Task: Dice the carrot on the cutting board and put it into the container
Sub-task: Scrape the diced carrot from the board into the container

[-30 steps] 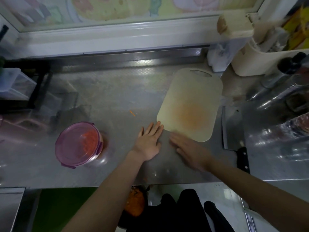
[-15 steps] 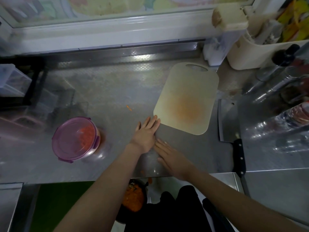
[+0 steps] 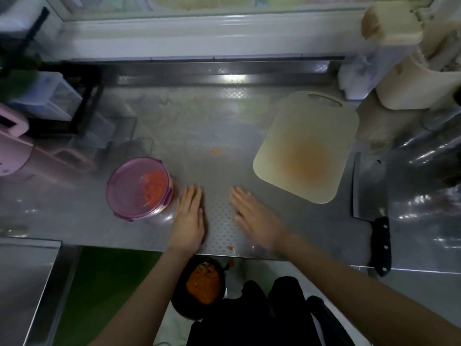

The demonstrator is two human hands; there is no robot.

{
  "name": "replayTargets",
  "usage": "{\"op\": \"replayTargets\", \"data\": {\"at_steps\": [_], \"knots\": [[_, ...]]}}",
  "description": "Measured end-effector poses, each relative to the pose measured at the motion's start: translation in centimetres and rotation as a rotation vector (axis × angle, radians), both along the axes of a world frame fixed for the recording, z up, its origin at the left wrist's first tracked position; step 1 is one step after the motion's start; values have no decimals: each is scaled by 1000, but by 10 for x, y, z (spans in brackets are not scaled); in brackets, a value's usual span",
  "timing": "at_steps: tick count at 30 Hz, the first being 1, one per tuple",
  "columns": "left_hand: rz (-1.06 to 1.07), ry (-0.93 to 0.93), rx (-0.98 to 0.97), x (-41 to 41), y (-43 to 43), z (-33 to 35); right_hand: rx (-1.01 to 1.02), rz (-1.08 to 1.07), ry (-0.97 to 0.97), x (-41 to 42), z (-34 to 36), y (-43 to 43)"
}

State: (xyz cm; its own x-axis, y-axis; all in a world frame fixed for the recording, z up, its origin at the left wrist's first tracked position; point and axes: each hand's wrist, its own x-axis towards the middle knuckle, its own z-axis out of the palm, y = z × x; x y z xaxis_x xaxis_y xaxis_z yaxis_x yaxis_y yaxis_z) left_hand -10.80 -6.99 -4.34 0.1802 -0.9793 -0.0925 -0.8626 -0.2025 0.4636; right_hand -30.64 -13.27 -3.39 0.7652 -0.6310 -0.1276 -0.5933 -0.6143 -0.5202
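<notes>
Between container (image 3: pixel 136 193) and board (image 3: pixel 308 148), flat hands (image 3: pixel 188 218) (image 3: pixel 257 218)

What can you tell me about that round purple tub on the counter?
The round container looks like clear plastic, closed by a translucent purple lid with side clips. Orange carrot pieces show through it. It stands upright on the steel counter, beside the left hand, apparently untouched.
</notes>
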Motion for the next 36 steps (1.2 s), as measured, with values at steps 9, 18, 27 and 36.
{"op": "replayTargets", "data": {"at_steps": [9, 18, 27, 36], "knots": [[20, -2, 72, 14, 32, -3, -36, -41, 134, 77, 7, -129], [28, 67, 55, 15, 32, -1, 27, 186, 110, 44, -6, -66], [0, 228, -13, -11, 38, 3, 154, 357, 57, -20, -3, -1], [205, 67, -86, 3, 74, 3, 48, -147, 46, -12, -9, 21]]}}
